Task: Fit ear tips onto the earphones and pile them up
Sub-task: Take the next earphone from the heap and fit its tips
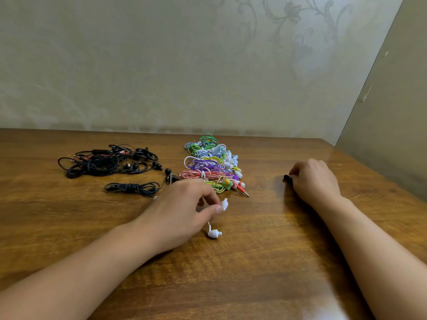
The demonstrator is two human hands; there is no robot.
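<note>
My left hand [184,209] pinches a white earbud [224,203] between thumb and fingers just above the table; its twin white earbud [215,233] dangles on a thin wire below the hand. Over at the right, my right hand [312,179] has its fingers curled on a small black ear tip [287,178] that rests on the wood. A row of coiled coloured earphones [209,166] lies in the middle behind my left hand. Black earphones [108,161] lie in a tangle at the back left, with one coiled black set [132,188] in front of them.
The wooden table [254,262] meets a patterned wall at the back. A plain wall panel closes off the right side beyond the table's right edge. A red jack plug [242,190] sticks out from the coloured row.
</note>
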